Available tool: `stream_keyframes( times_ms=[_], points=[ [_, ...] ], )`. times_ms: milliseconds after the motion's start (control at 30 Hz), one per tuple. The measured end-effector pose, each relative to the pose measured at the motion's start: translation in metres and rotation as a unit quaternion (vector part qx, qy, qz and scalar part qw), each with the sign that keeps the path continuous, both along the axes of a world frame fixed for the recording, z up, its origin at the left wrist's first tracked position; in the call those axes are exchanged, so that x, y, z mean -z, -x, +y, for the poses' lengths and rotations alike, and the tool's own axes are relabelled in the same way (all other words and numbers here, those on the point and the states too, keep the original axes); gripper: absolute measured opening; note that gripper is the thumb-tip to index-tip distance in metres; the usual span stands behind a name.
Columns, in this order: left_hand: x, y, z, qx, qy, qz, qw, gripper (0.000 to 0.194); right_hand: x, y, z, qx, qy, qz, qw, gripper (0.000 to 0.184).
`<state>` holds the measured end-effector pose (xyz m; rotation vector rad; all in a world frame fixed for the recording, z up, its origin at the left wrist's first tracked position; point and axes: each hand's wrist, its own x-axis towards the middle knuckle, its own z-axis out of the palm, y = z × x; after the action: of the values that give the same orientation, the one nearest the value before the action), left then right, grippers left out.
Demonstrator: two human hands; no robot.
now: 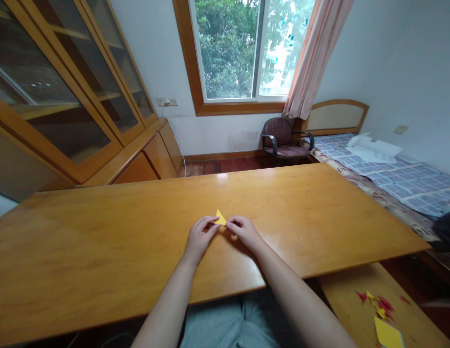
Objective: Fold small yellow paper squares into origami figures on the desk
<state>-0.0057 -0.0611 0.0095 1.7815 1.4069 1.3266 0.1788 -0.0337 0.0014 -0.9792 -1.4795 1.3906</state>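
A small folded piece of yellow paper [221, 218], pointed at its top, is held between my two hands just above the wooden table [112, 246]. On its left side, the thumb and fingers of my left hand [203, 236] pinch the edge. The fingertips of my right hand [244, 231] are closed on its lower right corner. My fingers hide part of the paper's lower edge, so the exact folds cannot be made out.
On a lower wooden surface [350, 290] at the right lie several small red and yellow folded papers [384, 304] and a stack of yellow square sheets [387, 332]. Beyond the table stand a chair [283, 137], a bed [409, 179] and a glass-doored cabinet [97, 140].
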Motion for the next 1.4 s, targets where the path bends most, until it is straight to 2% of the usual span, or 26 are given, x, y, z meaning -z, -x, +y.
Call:
stream_keyframes(
  times_ms=[300,533,667,800,933,1100,1400],
  points=[
    [0.005,0.001,0.002,-0.005,-0.005,-0.005,1.0,0.019,0.005,0.001,0.001,-0.005,-0.008,-0.003,1.0,0.024],
    [0.004,0.0,0.002,0.015,0.0,-0.016,1.0,0.017,0.008,0.001,0.003,-0.005,-0.02,-0.014,1.0,0.024],
    [0.011,0.0,0.004,0.004,0.041,-0.067,0.997,0.03,0.008,0.002,0.002,-0.001,-0.024,-0.02,0.999,0.023],
    [0.02,0.001,0.007,0.02,0.087,-0.146,0.985,0.04,0.009,0.002,0.003,-0.003,-0.046,-0.036,0.998,0.019],
    [0.018,0.003,0.008,0.022,0.131,-0.154,0.979,0.033,0.01,0.002,0.004,-0.001,-0.077,-0.061,0.995,0.018],
    [0.011,0.002,0.007,0.021,0.133,-0.148,0.98,0.028,0.007,0.001,0.003,0.002,-0.112,-0.094,0.989,0.017],
    [0.018,0.004,0.01,0.016,0.148,-0.178,0.973,0.029,0.005,0.001,0.003,0.015,-0.119,-0.112,0.986,0.011]
  ],
)
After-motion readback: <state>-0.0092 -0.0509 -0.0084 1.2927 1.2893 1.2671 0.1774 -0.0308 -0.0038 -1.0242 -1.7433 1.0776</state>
